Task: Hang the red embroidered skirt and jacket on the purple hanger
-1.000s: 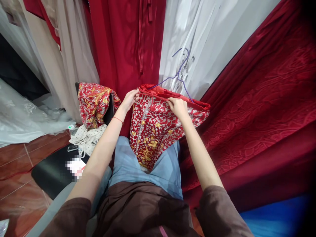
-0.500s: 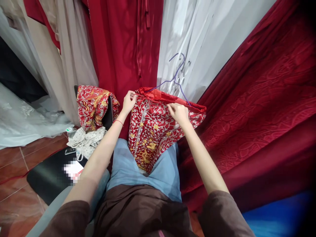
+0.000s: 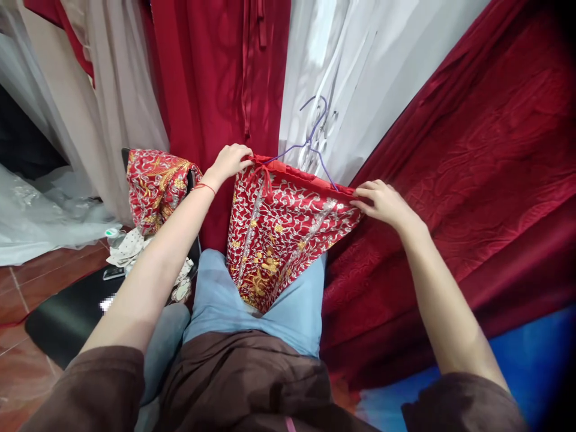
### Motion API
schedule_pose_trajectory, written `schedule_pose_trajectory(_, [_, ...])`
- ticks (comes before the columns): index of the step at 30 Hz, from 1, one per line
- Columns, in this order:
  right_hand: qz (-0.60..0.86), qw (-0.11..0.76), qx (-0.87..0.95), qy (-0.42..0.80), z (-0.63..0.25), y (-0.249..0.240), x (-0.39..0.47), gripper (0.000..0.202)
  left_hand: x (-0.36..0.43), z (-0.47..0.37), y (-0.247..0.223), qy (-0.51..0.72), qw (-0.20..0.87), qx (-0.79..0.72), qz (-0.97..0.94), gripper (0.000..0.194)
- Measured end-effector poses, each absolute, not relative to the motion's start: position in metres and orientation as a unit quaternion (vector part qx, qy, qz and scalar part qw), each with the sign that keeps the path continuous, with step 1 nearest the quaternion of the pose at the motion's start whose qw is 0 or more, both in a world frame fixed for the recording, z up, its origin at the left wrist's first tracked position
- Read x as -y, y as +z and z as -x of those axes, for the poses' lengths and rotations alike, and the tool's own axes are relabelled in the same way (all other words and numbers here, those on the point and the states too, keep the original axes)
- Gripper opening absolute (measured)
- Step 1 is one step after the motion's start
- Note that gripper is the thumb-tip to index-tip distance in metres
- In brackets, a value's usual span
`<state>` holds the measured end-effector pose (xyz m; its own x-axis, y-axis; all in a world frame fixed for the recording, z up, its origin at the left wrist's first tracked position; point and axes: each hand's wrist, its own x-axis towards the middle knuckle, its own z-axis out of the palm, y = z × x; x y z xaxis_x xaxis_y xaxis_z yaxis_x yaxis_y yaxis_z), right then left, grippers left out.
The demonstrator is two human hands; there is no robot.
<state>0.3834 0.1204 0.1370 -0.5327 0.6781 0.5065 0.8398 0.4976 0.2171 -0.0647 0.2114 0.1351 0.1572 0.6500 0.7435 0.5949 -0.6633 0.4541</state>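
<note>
The left hand (image 3: 230, 161) is closed on the upper left corner of the embroidered red garment (image 3: 283, 234), fingers curled over the hem where a thin red tie hangs. By this grip the top edge is kept taut and level, so that the cloth is spread flat in front of the body rather than bunched. A red thread bracelet (image 3: 204, 187) is worn at that wrist. Left of the arm, a second embroidered red piece (image 3: 155, 186) is draped over a dark chair back, above a spotted white cloth (image 3: 130, 249) and a black seat (image 3: 67, 315).

The garment is held between the two hands and hangs down to the blue-clad lap (image 3: 288, 300). It is seen to be bright red satin, densely worked with silver scrolls and gold floral motifs, with a plain red lining along its top. A purple wire hanger (image 3: 312, 141) rises from behind the upper edge, apparently threaded into it.

The right hand (image 3: 382, 201) is pinched on the upper right corner, fingers together on the hem. Dark red patterned drapery (image 3: 472, 180) lies beyond it.
</note>
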Motion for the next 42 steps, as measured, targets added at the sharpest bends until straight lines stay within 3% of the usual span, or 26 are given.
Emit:
schedule_pose_trajectory(5, [0.401,0.321,0.853,-0.086,-0.376,0.145,-0.107,0.036,-0.213,0.071,0.132,0.565,0.104,-0.38,-0.725,0.014])
schedule_pose_trajectory(11, [0.319,0.525,0.774,0.153,-0.347,0.138,-0.114,0.046,-0.231,0.069,0.121,0.569,0.027,-0.401,-0.717,0.026])
schedule_pose_trajectory(15, [0.286,0.593,0.699,0.28,-0.341,0.134,-0.136,0.051,-0.236,0.072,0.122,0.575,0.005,-0.401,-0.714,0.031])
schedule_pose_trajectory(24, [0.348,0.596,0.693,0.206,-0.374,0.125,-0.16,0.036,-0.226,0.075,0.122,0.584,0.165,-0.33,-0.723,0.034])
schedule_pose_trajectory(29, [0.321,0.645,0.681,0.13,-0.364,0.125,-0.168,0.031,-0.231,0.078,0.134,0.629,0.171,-0.305,-0.695,0.035])
schedule_pose_trajectory(34, [0.345,0.616,0.704,0.076,-0.357,0.118,-0.178,0.028,-0.237,0.088,0.115,0.646,0.218,-0.351,-0.642,0.03])
schedule_pose_trajectory(37, [0.355,0.636,0.673,0.13,-0.367,0.106,-0.179,0.039,-0.237,0.089,0.088,0.617,0.258,-0.379,-0.639,0.04])
schedule_pose_trajectory(42, [0.345,0.638,0.558,0.402,-0.384,0.072,-0.171,0.062,-0.247,0.072,0.045,0.655,0.246,-0.404,-0.589,0.032])
